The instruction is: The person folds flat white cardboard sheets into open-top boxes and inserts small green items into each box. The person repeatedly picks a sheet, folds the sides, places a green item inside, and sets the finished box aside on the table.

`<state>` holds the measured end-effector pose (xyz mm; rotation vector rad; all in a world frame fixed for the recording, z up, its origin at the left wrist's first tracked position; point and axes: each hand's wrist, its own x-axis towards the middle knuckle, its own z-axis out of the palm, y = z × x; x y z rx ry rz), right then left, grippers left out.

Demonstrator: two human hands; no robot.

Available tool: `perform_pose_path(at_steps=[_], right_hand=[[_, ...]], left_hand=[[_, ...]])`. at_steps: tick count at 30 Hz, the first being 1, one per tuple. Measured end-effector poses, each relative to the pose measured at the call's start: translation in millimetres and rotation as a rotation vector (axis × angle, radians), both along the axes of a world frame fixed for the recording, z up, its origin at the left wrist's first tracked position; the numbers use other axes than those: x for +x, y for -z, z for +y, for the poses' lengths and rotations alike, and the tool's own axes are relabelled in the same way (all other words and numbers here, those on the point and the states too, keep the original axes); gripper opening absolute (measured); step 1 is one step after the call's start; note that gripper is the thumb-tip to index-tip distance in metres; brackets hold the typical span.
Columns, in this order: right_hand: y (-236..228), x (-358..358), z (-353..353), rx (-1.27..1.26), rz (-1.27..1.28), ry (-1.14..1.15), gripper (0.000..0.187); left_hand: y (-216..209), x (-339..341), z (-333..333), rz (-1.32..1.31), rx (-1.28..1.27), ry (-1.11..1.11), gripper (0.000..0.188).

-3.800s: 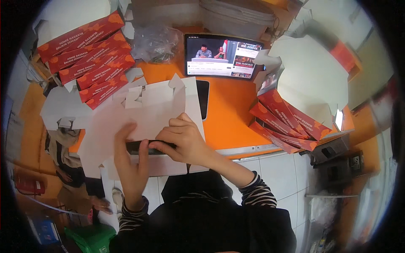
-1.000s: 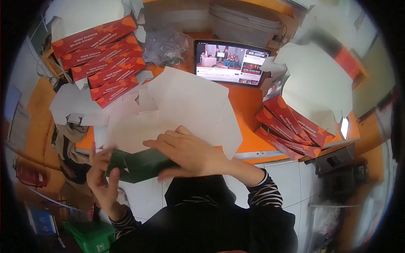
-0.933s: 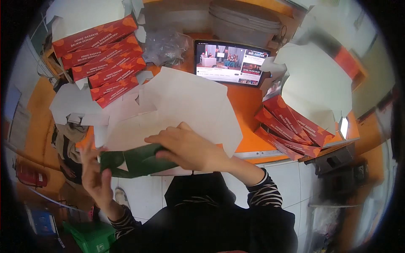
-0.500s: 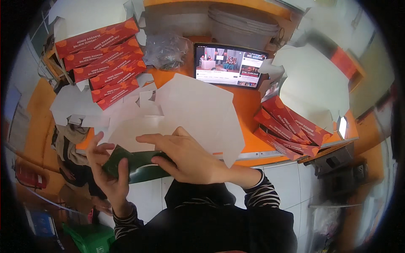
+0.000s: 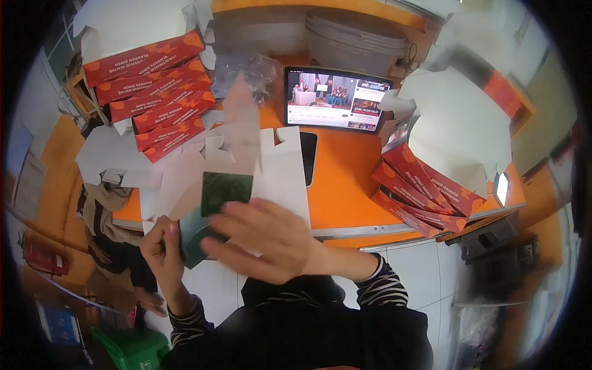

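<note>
In front of me at the near table edge is a cardboard box blank (image 5: pixel 283 185), white inside with a dark green outer face; its green panel (image 5: pixel 225 188) is folded up and a long pale flap (image 5: pixel 240 114) stretches away, blurred. My left hand (image 5: pixel 163 246) is closed on the blank's near left end, thumb upright. Over the green part lies my right hand (image 5: pixel 271 240), fingers stretched out and somewhat apart, smeared by motion. More white blanks (image 5: pixel 102 154) lie to the left, under the red-edged stack.
Red-and-white folded cartons are stacked at left (image 5: pixel 166 92) and right (image 5: pixel 425 185). A lit tablet (image 5: pixel 333 98) stands behind, near a dark phone (image 5: pixel 310 157), a clear plastic bag (image 5: pixel 259 71) and a grey tub (image 5: pixel 354 37). Part of another person (image 5: pixel 123 259) shows at left.
The blank's white part has swung left and narrowed, uncovering orange table and the dark phone. A green panel now stands folded up. My left hand has closed on the near end.
</note>
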<state>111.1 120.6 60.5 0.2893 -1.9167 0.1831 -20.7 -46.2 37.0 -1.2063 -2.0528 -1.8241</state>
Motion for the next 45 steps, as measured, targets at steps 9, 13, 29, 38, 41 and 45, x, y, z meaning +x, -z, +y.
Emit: perform_pose_path(at_steps=[9, 13, 29, 38, 41, 45], right_hand=[[5.9, 9.9, 16.1, -0.485, -0.195, 0.089, 0.040], [12.2, 2.0, 10.8, -0.540, -0.109, 0.020, 0.041], [-10.6, 35.0, 21.1, -0.275, -0.537, -0.145, 0.064], [-31.8, 123.8, 85.4, -0.372, -0.005, 0.099, 0.066], [-22.8, 142.1, 93.9, -0.446, 0.269, 0.289, 0.075], [-24.3, 175.6, 74.1, -0.440, 0.661, 0.663, 0.066]], left_hand=[[3.6, 5.8, -1.0, -0.122, 0.126, -0.105, 0.025], [-1.9, 21.4, 10.0, -0.192, 0.267, -0.085, 0.030], [-31.6, 43.7, 11.0, 0.047, 0.133, 0.219, 0.021], [-120.0, 18.2, 73.0, 0.939, -0.389, 0.625, 0.023], [-126.0, 32.8, 116.3, 1.044, -0.213, 0.675, 0.018], [-136.8, 77.7, 182.9, 1.221, 0.112, 0.505, 0.012]])
